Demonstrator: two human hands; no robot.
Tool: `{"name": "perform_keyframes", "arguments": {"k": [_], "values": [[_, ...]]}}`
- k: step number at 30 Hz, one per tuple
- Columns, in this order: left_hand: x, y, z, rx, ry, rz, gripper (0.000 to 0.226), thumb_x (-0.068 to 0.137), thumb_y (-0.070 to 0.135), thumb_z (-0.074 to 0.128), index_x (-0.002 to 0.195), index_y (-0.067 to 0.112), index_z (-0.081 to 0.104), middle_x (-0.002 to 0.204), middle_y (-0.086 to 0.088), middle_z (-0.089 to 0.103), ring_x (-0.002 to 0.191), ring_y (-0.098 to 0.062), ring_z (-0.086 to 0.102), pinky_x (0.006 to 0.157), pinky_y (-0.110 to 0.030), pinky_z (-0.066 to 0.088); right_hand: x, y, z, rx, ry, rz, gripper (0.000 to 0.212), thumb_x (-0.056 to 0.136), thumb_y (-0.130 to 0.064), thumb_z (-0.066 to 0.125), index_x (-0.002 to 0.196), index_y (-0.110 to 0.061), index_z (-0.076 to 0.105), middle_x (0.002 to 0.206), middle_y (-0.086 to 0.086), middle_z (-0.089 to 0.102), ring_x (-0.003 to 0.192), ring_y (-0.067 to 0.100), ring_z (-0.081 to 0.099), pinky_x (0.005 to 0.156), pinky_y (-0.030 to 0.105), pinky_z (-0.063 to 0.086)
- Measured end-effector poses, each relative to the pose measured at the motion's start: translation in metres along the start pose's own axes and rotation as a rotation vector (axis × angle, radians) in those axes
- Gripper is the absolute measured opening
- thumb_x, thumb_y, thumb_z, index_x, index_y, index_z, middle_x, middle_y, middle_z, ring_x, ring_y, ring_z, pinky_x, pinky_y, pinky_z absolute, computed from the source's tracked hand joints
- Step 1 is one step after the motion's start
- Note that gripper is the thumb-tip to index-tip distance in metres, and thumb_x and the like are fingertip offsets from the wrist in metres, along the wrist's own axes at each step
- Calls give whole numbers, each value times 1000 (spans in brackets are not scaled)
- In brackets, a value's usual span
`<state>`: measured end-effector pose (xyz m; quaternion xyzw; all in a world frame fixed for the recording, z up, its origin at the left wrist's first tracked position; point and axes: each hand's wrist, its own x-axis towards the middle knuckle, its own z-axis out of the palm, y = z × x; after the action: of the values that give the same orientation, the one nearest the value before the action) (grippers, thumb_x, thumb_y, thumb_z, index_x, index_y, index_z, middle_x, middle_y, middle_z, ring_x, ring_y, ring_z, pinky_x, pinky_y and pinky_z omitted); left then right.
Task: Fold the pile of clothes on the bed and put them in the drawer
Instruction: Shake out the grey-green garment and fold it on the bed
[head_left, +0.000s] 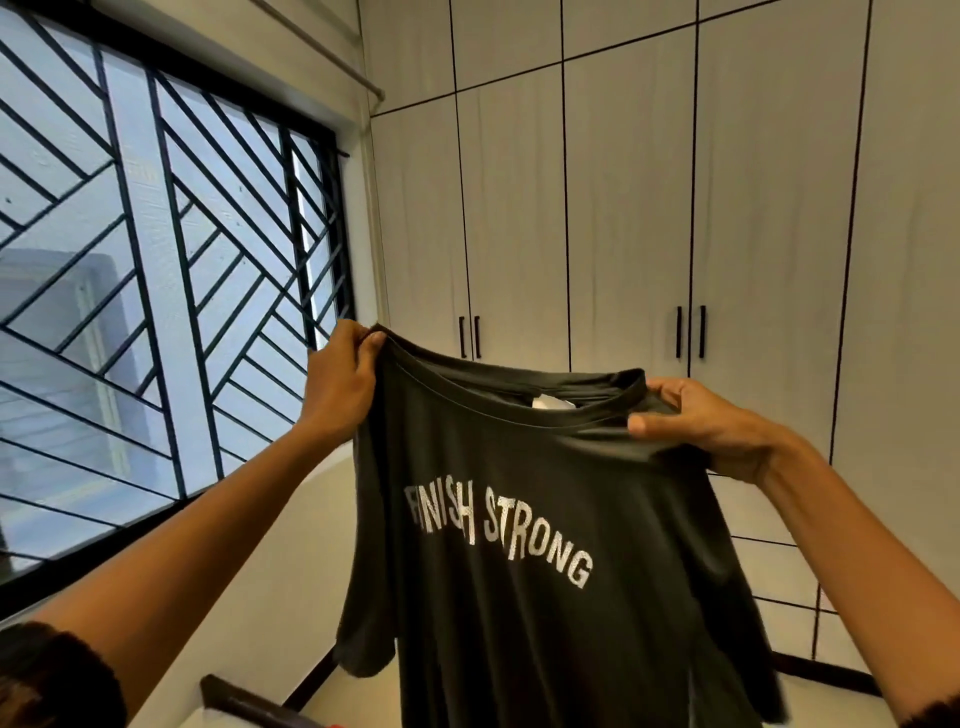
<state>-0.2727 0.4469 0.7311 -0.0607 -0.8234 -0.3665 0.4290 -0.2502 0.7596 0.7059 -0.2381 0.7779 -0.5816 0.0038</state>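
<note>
A black T-shirt (545, 545) with white lettering "FINISH STRONG" hangs in the air in front of me, its front facing me. My left hand (343, 384) pinches its left shoulder at the top. Near the collar, my right hand (711, 431) grips the right shoulder. The shirt hangs full length and runs off the bottom of the frame. The bed and the rest of the clothes pile are out of view.
A tall white wardrobe (623, 208) with black handles fills the wall ahead, with drawer fronts (774, 561) low on its right side. A window with a black geometric grille (156, 260) is on the left. A dark wooden edge (244, 701) shows at the bottom.
</note>
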Motion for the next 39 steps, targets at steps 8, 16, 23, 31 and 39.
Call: {"name": "perform_keyframes", "arguments": {"k": [8, 16, 23, 31, 39], "values": [[2, -6, 1, 61, -132, -172, 28, 98, 29, 46, 110, 5, 55, 98, -5, 50, 90, -16, 46, 77, -29, 34, 29, 4, 6, 174, 276, 159, 22, 85, -29, 64, 91, -8, 68, 84, 8, 71, 70, 17, 67, 59, 22, 56], [-15, 0, 22, -384, -457, -807, 24, 96, 14, 52, 112, -3, 52, 91, -13, 57, 81, -20, 56, 73, -29, 47, 52, 24, 51, 192, 468, 418, 22, 91, -18, 59, 103, 1, 59, 88, 13, 61, 80, 25, 60, 72, 32, 51], [-25, 38, 46, -666, -553, -770, 14, 98, 12, 44, 93, 5, 55, 93, -14, 59, 81, -20, 59, 67, -31, 51, 66, -5, 92, 193, 358, 250, 17, 94, -24, 54, 93, -8, 59, 86, 9, 62, 80, 21, 59, 67, 28, 49], [-23, 64, 43, -834, -895, -673, 95, 86, 72, 9, 146, -1, 20, 145, -22, 37, 129, -38, 41, 106, -48, 34, 62, -18, 96, -53, 182, 36, 23, 94, -35, 52, 89, -13, 58, 84, 2, 64, 79, 17, 63, 77, 30, 51], [-14, 63, 48, -428, -734, -328, 46, 97, 17, 47, 140, 6, 36, 122, -12, 60, 105, -22, 61, 90, -32, 47, 57, -6, 80, -32, 386, -7, 18, 95, -12, 49, 80, -15, 59, 79, 4, 61, 72, 13, 60, 64, 20, 48]]}}
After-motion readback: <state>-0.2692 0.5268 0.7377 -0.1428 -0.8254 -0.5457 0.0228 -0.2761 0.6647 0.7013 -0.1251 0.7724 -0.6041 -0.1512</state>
